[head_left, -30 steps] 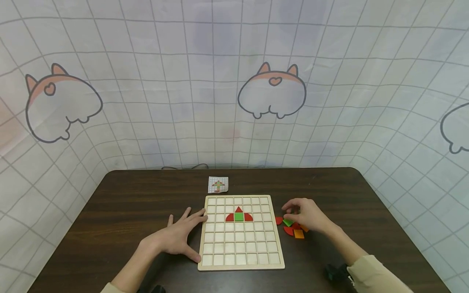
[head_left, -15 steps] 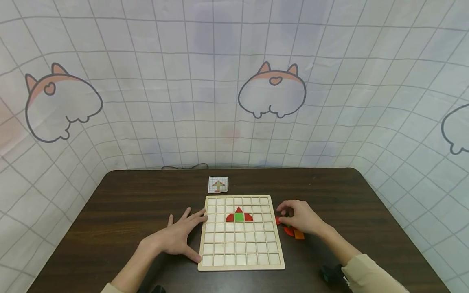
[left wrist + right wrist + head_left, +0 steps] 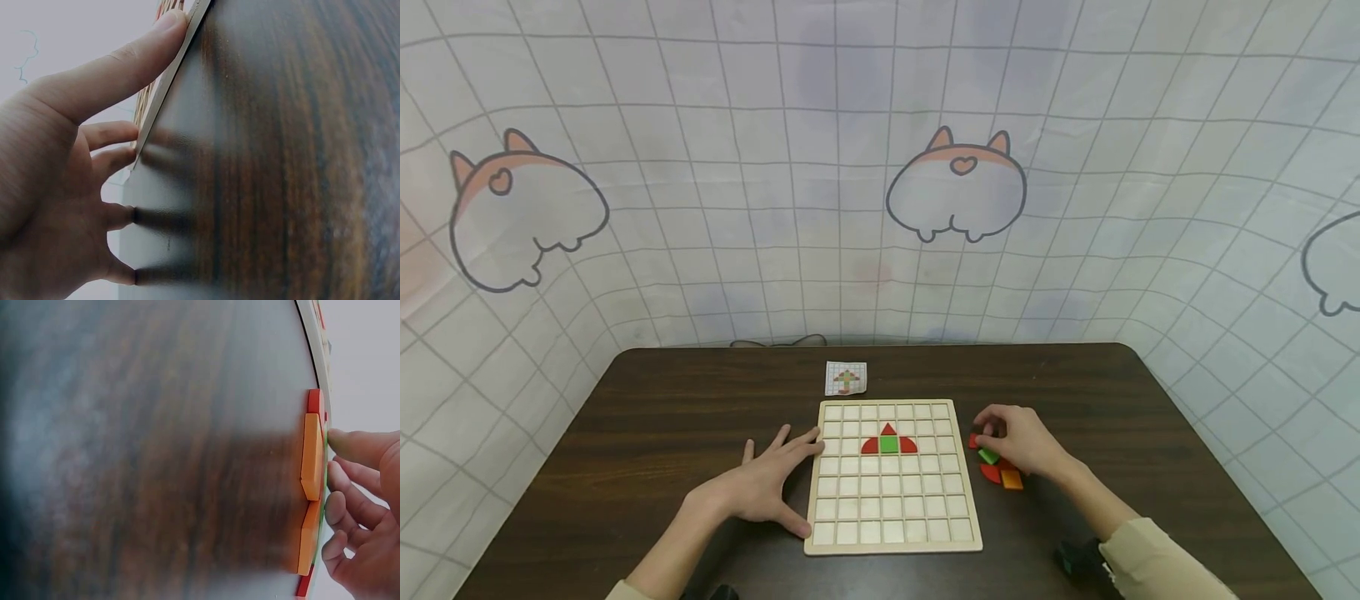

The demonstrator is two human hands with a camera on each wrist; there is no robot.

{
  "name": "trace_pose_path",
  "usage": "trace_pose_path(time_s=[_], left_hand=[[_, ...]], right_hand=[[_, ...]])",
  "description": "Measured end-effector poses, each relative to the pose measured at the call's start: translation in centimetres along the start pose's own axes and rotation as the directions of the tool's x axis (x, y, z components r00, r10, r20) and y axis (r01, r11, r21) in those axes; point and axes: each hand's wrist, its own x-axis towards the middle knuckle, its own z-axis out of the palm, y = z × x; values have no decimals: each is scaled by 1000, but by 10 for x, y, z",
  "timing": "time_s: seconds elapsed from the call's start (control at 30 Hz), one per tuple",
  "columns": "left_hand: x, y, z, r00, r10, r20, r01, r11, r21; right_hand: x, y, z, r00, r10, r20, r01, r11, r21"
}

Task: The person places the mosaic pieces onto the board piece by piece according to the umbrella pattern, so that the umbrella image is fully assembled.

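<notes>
My left hand [image 3: 760, 483] is spread at the left edge of the wooden grid board [image 3: 892, 548], thumb and fingertips touching its rim. On the board lie a green square tile [image 3: 889, 444], a red triangle tile [image 3: 888, 429] above it and red curved tiles [image 3: 907, 445] on both sides. To the right of the board, my right hand [image 3: 1026, 440] pinches a red tile [image 3: 973, 440] between thumb and finger; its shape is partly hidden. Beneath that hand are a green tile [image 3: 988, 456], a red rounded tile [image 3: 990, 473] and an orange square tile [image 3: 1012, 480].
A small paper card [image 3: 846, 378] printed with a coloured pattern lies behind the board on the dark wooden table [image 3: 715, 392]. In the right wrist view, orange tiles [image 3: 312, 456] stand out along the pile's near side. A grid-patterned curtain [image 3: 850, 275] hangs behind the table.
My right hand has reached left to the red tile beside the board, then drawn back slightly to the right and away with it. The left hand and the tiles on the board stay put.
</notes>
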Motion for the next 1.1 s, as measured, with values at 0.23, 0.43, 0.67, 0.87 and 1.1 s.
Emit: trace_pose_path(time_s=[0.23,0.43,0.67,0.87,1.1], left_hand=[[-1,0,-1,1000,3,-3,-3,1000,0],[-1,1,-1,1000,3,-1,-3,1000,-8],[0,0,-1,1000,8,4,-8,1000,2],[0,-1,0,1000,16,9,-16,1000,5],[-1,0,-1,1000,20,3,-20,1000,-3]], right_hand=[[2,0,1,1000,23,-21,-23,999,-23],[4,-3,0,999,27,-29,-28,998,-49],[5,-5,0,999,36,-25,-38,996,-82],[7,-4,0,998,52,-37,-55,993,-104],[6,-2,-3,1000,-17,-8,16,995,-100]])
